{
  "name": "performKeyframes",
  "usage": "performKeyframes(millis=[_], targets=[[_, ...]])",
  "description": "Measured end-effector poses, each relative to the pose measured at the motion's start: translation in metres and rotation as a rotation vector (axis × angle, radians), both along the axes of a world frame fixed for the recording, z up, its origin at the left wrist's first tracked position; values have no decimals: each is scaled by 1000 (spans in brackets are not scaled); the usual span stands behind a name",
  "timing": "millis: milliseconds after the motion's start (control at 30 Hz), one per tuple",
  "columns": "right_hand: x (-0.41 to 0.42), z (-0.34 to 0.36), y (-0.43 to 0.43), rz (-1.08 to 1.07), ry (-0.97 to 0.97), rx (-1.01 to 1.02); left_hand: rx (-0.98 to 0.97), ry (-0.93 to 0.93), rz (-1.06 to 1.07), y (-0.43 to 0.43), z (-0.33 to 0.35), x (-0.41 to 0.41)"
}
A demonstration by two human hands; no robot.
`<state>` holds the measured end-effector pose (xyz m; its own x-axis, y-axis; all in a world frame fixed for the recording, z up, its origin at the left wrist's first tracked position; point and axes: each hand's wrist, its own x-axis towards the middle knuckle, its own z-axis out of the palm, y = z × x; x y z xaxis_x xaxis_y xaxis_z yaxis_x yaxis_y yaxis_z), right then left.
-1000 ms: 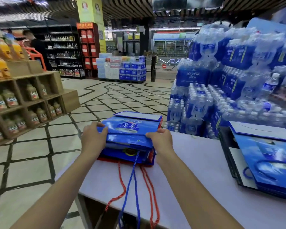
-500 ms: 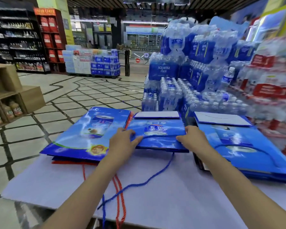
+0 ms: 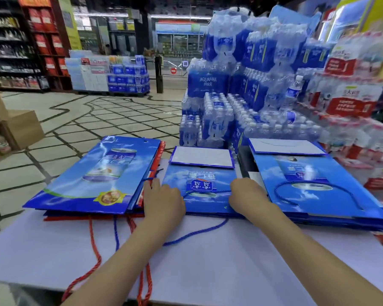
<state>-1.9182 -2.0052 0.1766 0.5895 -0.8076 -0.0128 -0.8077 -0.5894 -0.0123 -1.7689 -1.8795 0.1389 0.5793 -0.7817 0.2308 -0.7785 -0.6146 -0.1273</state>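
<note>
1. Supermarket floor display: a white table [image 3: 208, 261] stands by stacked water-bottle packs [image 3: 226, 85].
2. One folded blue gift bag [image 3: 199, 174] lies flat between the left bag stack [image 3: 93, 180] and the right bag stack [image 3: 314, 173].
3. The left hand [image 3: 164, 199] and right hand [image 3: 245, 195] clasp its side edges with curled fingers, probably to square it up.

- My left arm: bare, runs from near centre out to far, wrist straight.
- My left hand [image 3: 164, 200]: back up, fingers curled down, gripping the left edge of the folded bag [image 3: 208, 173].
- My right arm: bare, comes in from near right, angled far-left.
- My right hand [image 3: 247, 195]: knuckles up, fingers curled over the bag's right edge.
</note>
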Motion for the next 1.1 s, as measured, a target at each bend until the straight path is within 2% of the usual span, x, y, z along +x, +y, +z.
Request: performKeyframes(millis=[67,167,200,433,533,600,767,1000,1100], targets=[[1,-2,-1,23,10,-34,-12,75,-87,-10,3,5],[3,-2,-7,56,-16,-30,-107,426,-308,-27,7,15],[3,-2,-10,79,-20,-41,-98,476,-371,-33,7,17],[11,-6,-28,167,-14,-154,-97,402,-477,-63,2,25],[13,-8,-28,153,-32,-187,-136,355,-491,-68,-5,28],[14,-10,-26,137,-56,-209,-178,395,-500,-67,-8,30],[16,-16,-20,80,-108,-225,-149,357,-537,-66,-9,32],[14,-33,-18,20,-216,-156,-170,307,-186,-56,-5,46],[8,-33,-18,47,-251,-76,-165,317,-105,-51,-2,49]])
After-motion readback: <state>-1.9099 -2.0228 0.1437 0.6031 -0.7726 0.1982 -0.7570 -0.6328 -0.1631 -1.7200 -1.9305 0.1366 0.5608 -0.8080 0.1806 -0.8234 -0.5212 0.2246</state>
